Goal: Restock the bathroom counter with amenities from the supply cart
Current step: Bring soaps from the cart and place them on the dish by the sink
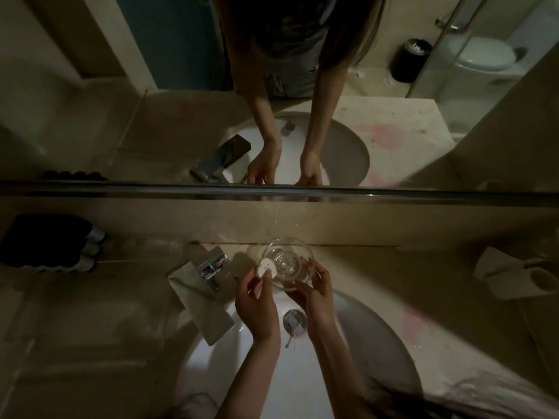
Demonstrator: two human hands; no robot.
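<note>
**Small white disc held at a glass above the sink**

A person leans over a white sink, beside the tap. The left hand pinches a small round white disc at the rim of a clear glass. The right hand has its grip curled round the glass. The person is probably readying an amenity. The next move calls for setting both gently on the tabletop.

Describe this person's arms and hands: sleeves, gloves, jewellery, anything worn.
The left hand and the right hand are ungloved, and the arms behind them are bare down to the frame's bottom edge: no sleeve or cuff shows. No watch, bracelet or ring can be made out, though the light is dim, so small jewellery could be missed.
</note>
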